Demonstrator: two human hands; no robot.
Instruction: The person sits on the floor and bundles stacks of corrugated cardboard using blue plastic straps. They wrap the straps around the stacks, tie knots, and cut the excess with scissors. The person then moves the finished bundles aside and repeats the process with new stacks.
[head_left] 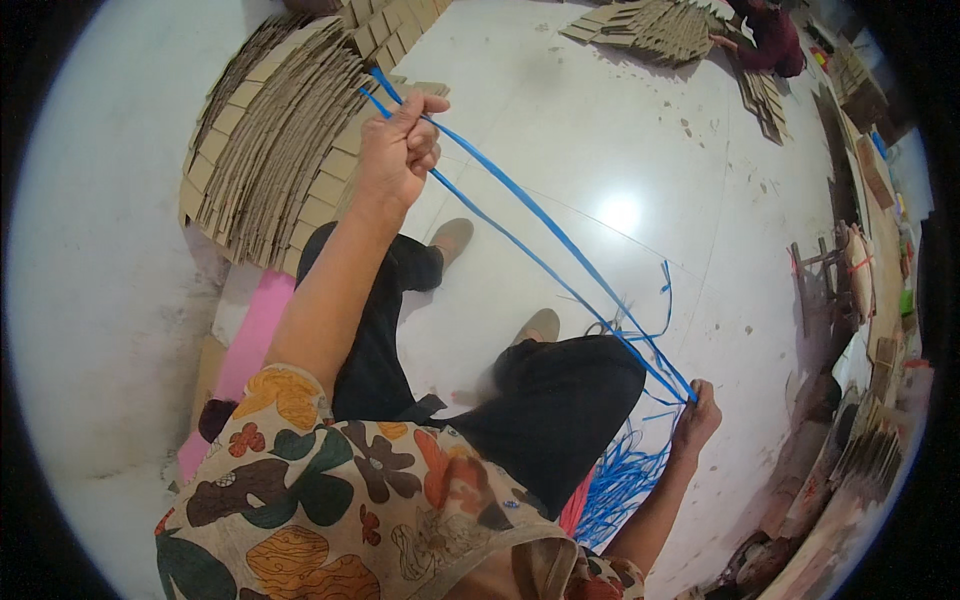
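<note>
The left hand [402, 148] is gripping blue plastic strapping [540, 225] in a closed fist, raised over fanned cardboard sheets [270, 140]. The strands are stretching taut down to the right hand [697, 418], also clenching them, above a loose blue bundle [620, 480] on the floor [600, 120].

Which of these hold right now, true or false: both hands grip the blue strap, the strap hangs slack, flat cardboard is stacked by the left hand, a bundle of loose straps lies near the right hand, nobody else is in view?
1. Both hands grip the blue strap. True: the left hand and right hand each close on it.
2. The strap hangs slack. False: it runs taut between the hands.
3. Flat cardboard is stacked by the left hand. True.
4. A bundle of loose blue straps lies near the right hand. True.
5. Nobody else is in view. False: another person sits by a second cardboard pile.
</note>
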